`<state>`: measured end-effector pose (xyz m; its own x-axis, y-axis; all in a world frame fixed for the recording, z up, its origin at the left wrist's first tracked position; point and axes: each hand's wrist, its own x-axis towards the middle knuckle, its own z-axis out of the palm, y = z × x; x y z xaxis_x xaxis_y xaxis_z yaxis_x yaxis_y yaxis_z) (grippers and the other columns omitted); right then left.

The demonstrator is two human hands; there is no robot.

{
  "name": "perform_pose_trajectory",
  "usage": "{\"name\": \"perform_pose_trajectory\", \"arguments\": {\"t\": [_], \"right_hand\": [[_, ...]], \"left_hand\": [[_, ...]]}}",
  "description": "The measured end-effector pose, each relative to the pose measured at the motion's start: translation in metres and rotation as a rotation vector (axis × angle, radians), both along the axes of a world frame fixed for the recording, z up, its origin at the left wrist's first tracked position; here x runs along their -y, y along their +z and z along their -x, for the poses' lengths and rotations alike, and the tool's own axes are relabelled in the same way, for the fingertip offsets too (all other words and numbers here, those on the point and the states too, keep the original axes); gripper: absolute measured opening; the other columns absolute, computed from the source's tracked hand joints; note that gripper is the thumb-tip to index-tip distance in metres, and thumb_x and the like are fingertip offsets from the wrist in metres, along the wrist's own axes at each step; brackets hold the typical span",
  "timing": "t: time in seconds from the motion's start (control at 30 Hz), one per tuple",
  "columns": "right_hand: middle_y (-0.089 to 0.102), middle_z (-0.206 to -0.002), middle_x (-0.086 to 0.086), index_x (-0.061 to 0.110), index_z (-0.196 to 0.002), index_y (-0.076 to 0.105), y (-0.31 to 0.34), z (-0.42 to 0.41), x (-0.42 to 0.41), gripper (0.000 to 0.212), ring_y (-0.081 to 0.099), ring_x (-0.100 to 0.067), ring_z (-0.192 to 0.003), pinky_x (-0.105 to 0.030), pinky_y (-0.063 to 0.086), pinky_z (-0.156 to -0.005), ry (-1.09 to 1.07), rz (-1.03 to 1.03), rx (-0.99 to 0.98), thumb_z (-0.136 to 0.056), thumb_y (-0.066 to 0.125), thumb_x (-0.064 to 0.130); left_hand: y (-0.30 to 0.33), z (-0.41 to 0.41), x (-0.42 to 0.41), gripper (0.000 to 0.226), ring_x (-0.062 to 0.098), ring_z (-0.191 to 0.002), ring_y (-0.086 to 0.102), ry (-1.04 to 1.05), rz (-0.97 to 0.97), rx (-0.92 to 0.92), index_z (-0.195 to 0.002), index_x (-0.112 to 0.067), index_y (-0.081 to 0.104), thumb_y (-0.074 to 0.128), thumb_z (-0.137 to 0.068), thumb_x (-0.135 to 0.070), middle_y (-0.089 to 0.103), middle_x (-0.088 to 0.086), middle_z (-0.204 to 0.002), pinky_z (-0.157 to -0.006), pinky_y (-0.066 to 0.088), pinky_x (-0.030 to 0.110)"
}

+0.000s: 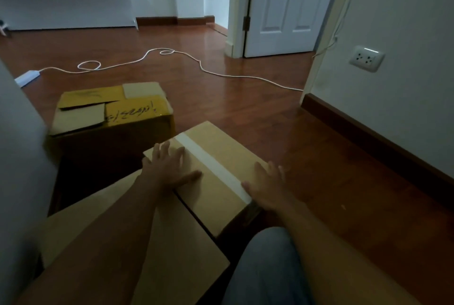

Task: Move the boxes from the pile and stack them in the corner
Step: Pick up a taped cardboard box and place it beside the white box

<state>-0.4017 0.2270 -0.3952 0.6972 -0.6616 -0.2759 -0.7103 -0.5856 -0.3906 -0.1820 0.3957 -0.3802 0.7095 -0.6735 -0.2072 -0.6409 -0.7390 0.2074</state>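
Observation:
A plain cardboard box (216, 157) sealed with a white tape strip sits in front of me on the wooden floor. My left hand (169, 167) lies flat on its top near the left edge, fingers spread. My right hand (267, 184) rests at the box's right near edge, fingers apart. A larger plain box (157, 243) lies closer to me, under my left forearm. A yellow-taped box (110, 113) with black handwriting stands behind them to the left.
A white cable (196, 61) snakes across the floor to a power strip (25, 78) at the left. A white door (285, 7) stands beyond. The wall at right carries a socket (367, 58) and a dark skirting board. My knee (270, 268) is at the bottom.

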Motion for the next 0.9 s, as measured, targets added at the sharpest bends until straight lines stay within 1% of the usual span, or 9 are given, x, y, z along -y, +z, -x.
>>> {"name": "perform_pose_trajectory", "arguments": {"t": [0.07, 0.2, 0.3, 0.4, 0.47, 0.57, 0.7, 0.83, 0.9], "right_hand": [[-0.007, -0.167, -0.007, 0.032, -0.158, 0.012, -0.003, 0.000, 0.003, 0.078, -0.009, -0.040, -0.151, -0.052, 0.009, -0.120, -0.035, -0.044, 0.054, -0.093, 0.041, 0.066], [-0.010, -0.168, 0.002, 0.035, -0.159, 0.003, -0.014, -0.004, 0.018, 0.090, -0.005, -0.036, -0.153, -0.054, 0.014, -0.119, -0.192, -0.080, 0.205, -0.090, 0.050, 0.067], [0.002, -0.168, -0.007, 0.033, -0.159, -0.001, -0.021, -0.005, 0.027, 0.098, 0.018, -0.038, -0.150, -0.052, 0.031, -0.115, -0.463, -0.192, 0.355, -0.088, 0.058, 0.063], [0.023, -0.163, -0.016, 0.022, -0.159, -0.008, -0.019, 0.000, 0.035, 0.093, 0.034, -0.040, -0.143, -0.048, 0.035, -0.110, -0.620, -0.285, 0.423, -0.096, 0.053, 0.052], [0.029, -0.160, -0.019, 0.015, -0.159, -0.009, -0.019, 0.008, 0.042, 0.095, 0.038, -0.040, -0.140, -0.047, 0.038, -0.107, -0.689, -0.347, 0.491, -0.097, 0.056, 0.045], [0.037, -0.154, -0.018, 0.017, -0.159, 0.000, -0.024, 0.034, 0.053, 0.099, 0.046, -0.038, -0.133, -0.048, 0.046, -0.099, -0.775, -0.405, 0.607, -0.091, 0.067, 0.040], [0.042, -0.151, -0.014, 0.024, -0.158, 0.016, -0.023, 0.096, 0.081, 0.089, 0.050, -0.035, -0.130, -0.053, 0.048, -0.100, -0.865, -0.384, 0.653, -0.089, 0.066, 0.048], [0.052, -0.140, -0.007, 0.028, -0.155, 0.028, -0.016, 0.159, 0.104, 0.073, 0.055, -0.028, -0.118, -0.047, 0.050, -0.092, -0.950, -0.359, 0.684, -0.092, 0.063, 0.045], [0.051, -0.141, -0.008, 0.028, -0.155, 0.028, -0.015, 0.186, 0.111, 0.071, 0.054, -0.030, -0.120, -0.048, 0.049, -0.094, -1.000, -0.328, 0.682, -0.094, 0.060, 0.045]], "left_hand": [[-0.010, -0.010, 0.001, 0.117, 0.037, -0.150, -0.013, 0.035, 0.049, -0.076, -0.154, -0.039, 0.010, 0.042, -0.057, -0.096, -0.008, 0.008, -0.166, -0.113, 0.004, 0.070], [-0.016, -0.017, 0.015, 0.118, 0.038, -0.150, -0.006, 0.068, 0.166, -0.066, -0.150, -0.042, 0.018, 0.041, -0.050, -0.099, 0.001, 0.010, -0.165, -0.110, 0.013, 0.071], [-0.019, -0.008, 0.036, 0.123, 0.042, -0.148, -0.001, 0.069, 0.228, -0.059, -0.150, -0.038, 0.021, 0.036, -0.045, -0.102, 0.006, 0.013, -0.163, -0.110, 0.021, 0.069], [-0.016, 0.009, 0.061, 0.122, 0.045, -0.147, 0.001, 0.066, 0.208, -0.075, -0.151, -0.037, 0.016, 0.038, -0.049, -0.101, 0.004, 0.013, -0.163, -0.111, 0.015, 0.070], [-0.016, 0.023, 0.077, 0.123, 0.046, -0.147, 0.004, 0.045, 0.181, -0.055, -0.152, -0.033, 0.014, 0.036, -0.052, -0.101, 0.005, 0.014, -0.163, -0.110, 0.012, 0.070], [-0.021, 0.047, 0.103, 0.117, 0.043, -0.139, 0.023, 0.025, 0.265, 0.028, -0.144, -0.018, 0.029, 0.028, -0.060, -0.099, 0.026, 0.016, -0.153, -0.108, 0.020, 0.069], [-0.022, 0.072, 0.142, 0.093, 0.040, -0.125, 0.036, -0.066, 0.297, 0.113, -0.129, -0.018, 0.052, 0.030, -0.072, -0.087, 0.045, 0.015, -0.135, -0.102, 0.028, 0.068], [-0.032, 0.107, 0.180, 0.065, 0.039, -0.130, 0.037, -0.101, 0.427, -0.096, -0.115, -0.028, 0.055, 0.057, -0.071, -0.076, 0.045, 0.013, -0.138, -0.103, 0.033, 0.061], [-0.034, 0.135, 0.196, 0.061, 0.034, -0.121, 0.047, -0.142, 0.489, -0.250, -0.116, -0.028, 0.048, 0.065, -0.073, -0.068, 0.048, 0.011, -0.134, -0.093, 0.043, 0.047]]}}
